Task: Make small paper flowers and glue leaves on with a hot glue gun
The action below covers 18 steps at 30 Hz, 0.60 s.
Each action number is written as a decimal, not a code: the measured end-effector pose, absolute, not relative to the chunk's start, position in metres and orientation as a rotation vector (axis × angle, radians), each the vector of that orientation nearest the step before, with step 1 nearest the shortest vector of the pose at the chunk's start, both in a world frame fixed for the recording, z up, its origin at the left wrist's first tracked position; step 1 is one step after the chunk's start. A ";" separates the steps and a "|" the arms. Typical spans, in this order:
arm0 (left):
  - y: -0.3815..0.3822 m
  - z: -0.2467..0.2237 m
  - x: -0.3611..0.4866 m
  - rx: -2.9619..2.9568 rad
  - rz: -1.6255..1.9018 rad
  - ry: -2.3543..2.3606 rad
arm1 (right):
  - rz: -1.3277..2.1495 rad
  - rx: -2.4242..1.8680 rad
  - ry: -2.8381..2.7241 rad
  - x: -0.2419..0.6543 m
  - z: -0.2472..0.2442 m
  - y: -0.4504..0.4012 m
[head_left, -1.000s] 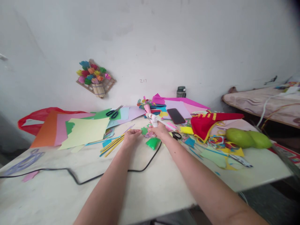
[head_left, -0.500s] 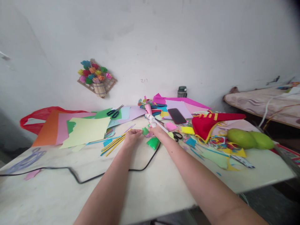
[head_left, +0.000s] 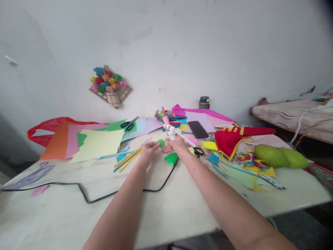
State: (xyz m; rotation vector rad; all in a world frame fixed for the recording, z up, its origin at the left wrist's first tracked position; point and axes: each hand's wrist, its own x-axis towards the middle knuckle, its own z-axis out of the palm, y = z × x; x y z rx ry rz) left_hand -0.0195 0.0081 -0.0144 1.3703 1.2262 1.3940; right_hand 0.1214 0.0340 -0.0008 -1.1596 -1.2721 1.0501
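My left hand point(head_left: 149, 151) pinches a small green paper cutout point(head_left: 161, 142) between its fingertips, over the middle of the table. Close by on the right, my right hand point(head_left: 178, 144) is wrapped around a white glue gun point(head_left: 170, 130). A white glue stick point(head_left: 186, 139) juts out behind the gun. Below the hands lie a pink paper scrap point(head_left: 167, 149) and a shiny green packet point(head_left: 171, 159). A black cord point(head_left: 166, 178) runs from beside the packet toward the left edge. Yellow and blue paper sticks point(head_left: 128, 159) rest left of my left hand.
Coloured paper sheets point(head_left: 99, 144) with black-handled scissors point(head_left: 129, 124) cover the back left. Behind the gun stands a paper flower piece point(head_left: 165, 119). A phone point(head_left: 197, 129), more scissors point(head_left: 199, 151), red cloth point(head_left: 230, 140), scraps and green fruits point(head_left: 273, 155) fill the right.
The view has shifted slightly, moving everything a little to the right. My right hand with the glue gun has drifted slightly away from my left hand, which still pinches the green cutout.
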 end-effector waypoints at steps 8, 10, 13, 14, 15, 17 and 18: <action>0.010 -0.017 -0.021 1.029 1.600 0.942 | 0.999 -1.002 -1.448 0.129 -0.003 0.028; 0.010 -0.018 -0.023 0.996 1.612 0.909 | 1.003 -0.954 -1.520 0.132 -0.001 0.025; 0.011 -0.020 -0.026 0.958 1.615 0.882 | 1.032 -0.916 -1.594 0.137 0.004 0.018; 0.011 -0.020 -0.026 0.948 1.615 0.875 | 1.044 -0.911 -1.607 0.139 0.006 0.016; 0.012 -0.021 -0.027 0.938 1.617 0.866 | 1.054 -0.908 -1.615 0.140 0.007 0.015; 0.012 -0.021 -0.029 0.921 1.619 0.847 | 1.073 -0.904 -1.620 0.142 0.009 0.013; 0.013 -0.022 -0.029 0.914 1.620 0.841 | 1.083 -0.903 -1.623 0.143 0.010 0.013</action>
